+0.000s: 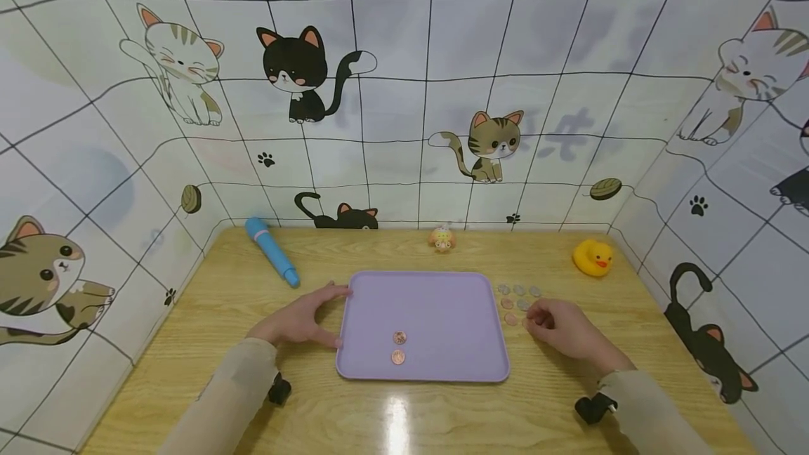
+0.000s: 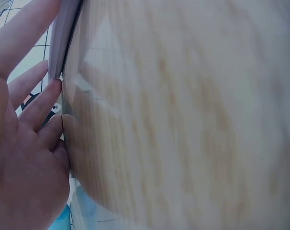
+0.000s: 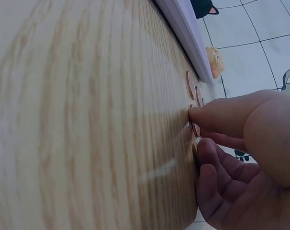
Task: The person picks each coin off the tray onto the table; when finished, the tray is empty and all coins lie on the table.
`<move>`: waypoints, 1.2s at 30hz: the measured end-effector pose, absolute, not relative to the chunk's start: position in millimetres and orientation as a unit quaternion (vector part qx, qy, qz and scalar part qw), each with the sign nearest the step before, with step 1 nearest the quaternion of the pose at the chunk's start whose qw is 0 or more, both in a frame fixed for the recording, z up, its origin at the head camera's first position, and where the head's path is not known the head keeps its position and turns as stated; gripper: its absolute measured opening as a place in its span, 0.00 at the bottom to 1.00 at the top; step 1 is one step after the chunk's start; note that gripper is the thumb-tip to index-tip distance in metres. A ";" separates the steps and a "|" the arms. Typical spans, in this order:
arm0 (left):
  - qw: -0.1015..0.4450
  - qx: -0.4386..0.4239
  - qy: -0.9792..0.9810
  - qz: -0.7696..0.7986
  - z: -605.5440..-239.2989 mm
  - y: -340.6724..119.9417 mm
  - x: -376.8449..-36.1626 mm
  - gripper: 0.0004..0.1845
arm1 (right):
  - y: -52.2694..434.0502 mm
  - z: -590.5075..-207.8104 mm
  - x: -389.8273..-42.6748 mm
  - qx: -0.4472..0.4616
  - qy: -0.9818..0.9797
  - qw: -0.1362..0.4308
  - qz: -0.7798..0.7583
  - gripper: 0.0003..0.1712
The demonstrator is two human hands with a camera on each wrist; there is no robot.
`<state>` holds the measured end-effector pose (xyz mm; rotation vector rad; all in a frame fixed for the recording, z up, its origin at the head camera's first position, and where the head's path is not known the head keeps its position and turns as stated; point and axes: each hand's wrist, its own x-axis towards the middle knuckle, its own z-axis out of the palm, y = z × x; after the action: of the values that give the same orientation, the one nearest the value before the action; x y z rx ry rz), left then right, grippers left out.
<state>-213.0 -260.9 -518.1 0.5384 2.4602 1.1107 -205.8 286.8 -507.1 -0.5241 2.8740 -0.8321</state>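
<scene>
- Coins (image 1: 515, 298) lie flat in a small cluster on the wooden table (image 1: 404, 413), just beside the right edge of the lilac tray (image 1: 442, 300); silver ones sit farther back, copper ones nearer the person.
- Right hand (image 1: 562, 328) is at the near end of that cluster, fingers curled, thumb and forefinger closing on one copper coin (image 3: 196, 128) against the table top; the right wrist view shows the fingertips (image 3: 195, 114) touching it, but whether it is lifted yet cannot be told.
- Left hand (image 1: 302, 319) lies relaxed and straight-fingered against the tray's left edge, steadying it and gripping nothing.
- Two copper coins (image 1: 398, 347) already lie inside the tray, near its front edge.
- From the pinched coin the tray lies to the left, so the right hand is much the nearer to both; the likely move is a short sideways carry over the tray's low rim.
</scene>
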 end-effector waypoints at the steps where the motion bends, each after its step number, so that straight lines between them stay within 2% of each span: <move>1: 0.195 0.190 0.878 0.394 -518.0 -261.0 -213.2 0.55 | 286.5 -507.1 -205.7 -0.173 0.945 0.049 -0.274 0.06; 36: 0.197 0.186 0.878 0.395 -518.1 -262.0 -212.8 0.56 | 283.9 -508.2 -203.2 -0.168 0.947 0.027 -0.273 0.06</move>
<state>-212.8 -262.0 -518.1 0.5199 2.4582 1.1048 -203.2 283.9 -508.2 -0.5199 2.9248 -0.8427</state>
